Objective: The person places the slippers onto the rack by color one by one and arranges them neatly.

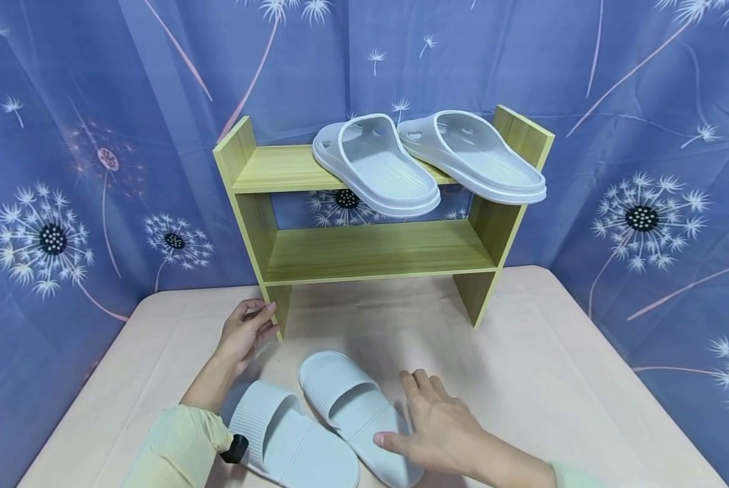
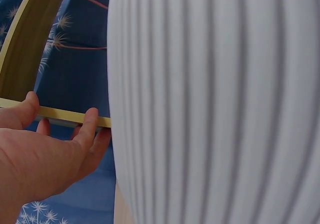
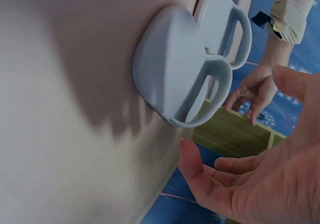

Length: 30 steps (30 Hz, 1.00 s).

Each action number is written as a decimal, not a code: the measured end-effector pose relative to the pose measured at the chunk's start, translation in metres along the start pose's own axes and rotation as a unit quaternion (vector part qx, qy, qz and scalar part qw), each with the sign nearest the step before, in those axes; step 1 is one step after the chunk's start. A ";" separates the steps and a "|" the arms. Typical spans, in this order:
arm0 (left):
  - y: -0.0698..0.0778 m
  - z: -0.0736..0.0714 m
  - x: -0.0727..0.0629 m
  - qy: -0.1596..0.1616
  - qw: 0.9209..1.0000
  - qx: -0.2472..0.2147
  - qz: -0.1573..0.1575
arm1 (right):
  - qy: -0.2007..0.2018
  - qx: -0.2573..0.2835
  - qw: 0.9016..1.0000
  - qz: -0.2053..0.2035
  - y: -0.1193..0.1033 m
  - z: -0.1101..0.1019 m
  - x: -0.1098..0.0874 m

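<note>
My left hand [image 1: 245, 333] is at the lower left side panel of a yellow wooden shoe rack [image 1: 377, 251]. Its thumb and fingers are bent about the panel's front edge, as the left wrist view shows. Spread and holding nothing, my right hand [image 1: 440, 423] hovers over the heel side of a pale blue ribbed slipper [image 1: 355, 407]. Its mate [image 1: 297, 440] lies to the left, beside my left sleeve. A lighter pair sits on the top shelf: a left slipper [image 1: 391, 176] and a right slipper [image 1: 483, 159], toes toward the back.
The middle shelf [image 1: 377, 251] bears nothing in view. Pinkish cloth covers the table [image 1: 541, 379]. Blue curtains [image 1: 96, 88] with dandelion prints enclose the back and both sides. A dark band [image 1: 235, 449] circles my left wrist close to the near slipper.
</note>
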<state>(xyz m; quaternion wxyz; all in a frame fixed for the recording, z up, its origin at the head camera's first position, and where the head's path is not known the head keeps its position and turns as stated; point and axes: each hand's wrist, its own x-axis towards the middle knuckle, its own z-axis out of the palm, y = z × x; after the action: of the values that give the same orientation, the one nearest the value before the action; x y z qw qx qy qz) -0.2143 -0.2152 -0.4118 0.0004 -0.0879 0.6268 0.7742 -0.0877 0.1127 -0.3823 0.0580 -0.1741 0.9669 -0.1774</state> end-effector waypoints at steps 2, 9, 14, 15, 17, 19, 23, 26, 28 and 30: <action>0.000 0.000 0.000 0.000 1.000 -0.001 0.001 | -0.007 0.007 1.000 -0.002 0.000 0.003 -0.001; -0.001 -0.001 0.001 0.002 1.000 -0.002 0.002 | -0.023 0.014 1.000 -0.013 0.003 0.015 -0.004; -0.001 -0.001 0.001 0.003 1.000 0.002 0.003 | -0.055 0.025 0.998 0.008 0.002 0.021 -0.004; -0.002 -0.001 0.001 0.002 1.000 0.003 0.003 | -0.061 0.025 0.998 0.013 0.002 0.022 -0.004; -0.002 0.000 0.001 0.003 1.000 0.002 0.003 | -0.071 0.027 0.997 0.016 0.003 0.026 -0.004; -0.002 0.000 0.001 0.002 1.000 0.002 0.003 | -0.078 0.029 0.996 0.013 0.003 0.029 -0.003; -0.002 0.000 0.001 0.001 1.000 0.002 0.004 | -0.076 0.032 0.997 -0.004 0.005 0.038 -0.004; -0.002 0.000 0.001 0.002 1.000 0.004 0.006 | -0.072 0.035 0.997 -0.010 0.006 0.043 -0.004; -0.002 0.000 0.001 0.003 1.000 0.007 0.008 | -0.069 0.036 0.997 -0.011 0.006 0.046 -0.004; -0.002 0.000 0.001 0.003 1.000 0.010 0.008 | -0.064 0.036 0.997 -0.015 0.006 0.050 -0.004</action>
<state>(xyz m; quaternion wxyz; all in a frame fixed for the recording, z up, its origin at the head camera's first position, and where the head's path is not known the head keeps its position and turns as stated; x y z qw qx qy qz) -0.2155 -0.2149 -0.4140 -0.0070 -0.0856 0.6351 0.7676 -0.0772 0.1036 -0.4306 0.1229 -0.1973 0.9516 -0.2012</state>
